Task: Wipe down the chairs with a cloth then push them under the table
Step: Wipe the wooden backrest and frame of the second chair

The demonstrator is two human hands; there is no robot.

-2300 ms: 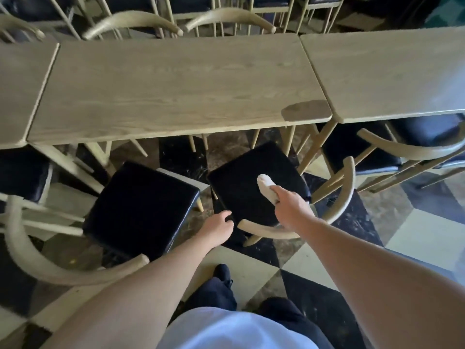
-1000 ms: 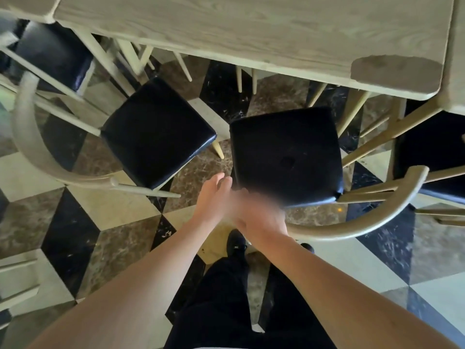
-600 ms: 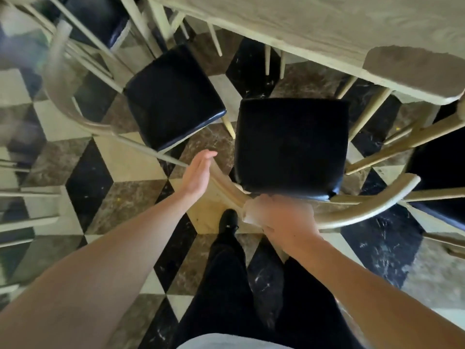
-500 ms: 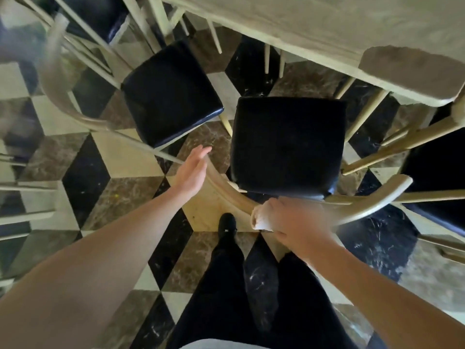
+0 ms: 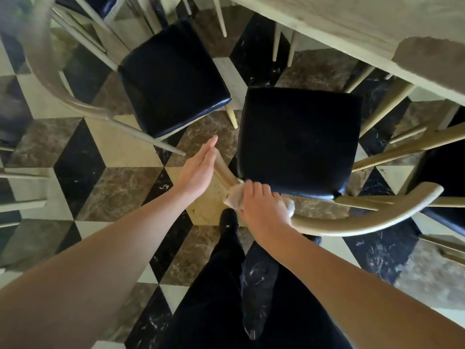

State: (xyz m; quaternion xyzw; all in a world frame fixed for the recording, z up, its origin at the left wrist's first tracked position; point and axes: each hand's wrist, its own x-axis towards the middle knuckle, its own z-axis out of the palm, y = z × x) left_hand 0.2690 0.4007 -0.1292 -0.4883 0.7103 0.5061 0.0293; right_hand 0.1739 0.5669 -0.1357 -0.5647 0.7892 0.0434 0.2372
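Right below me stands a chair with a black seat and a curved pale wooden backrest. My right hand grips a white cloth and presses it onto the left part of that backrest. My left hand lies flat, fingers straight, against the outer side of the backrest's left end. The pale wooden table runs across the top right, its edge just beyond the seat's far side.
A second black-seated chair stands turned at the upper left, its backrest curving toward me. Another chair's seat shows at the right edge. The floor is checkered marble; my legs and a shoe are beneath the hands.
My right hand left the seat and now wipes the backrest with the cloth, sliding along its left part. My left hand opened flat against the backrest's end. The view tilted downward.
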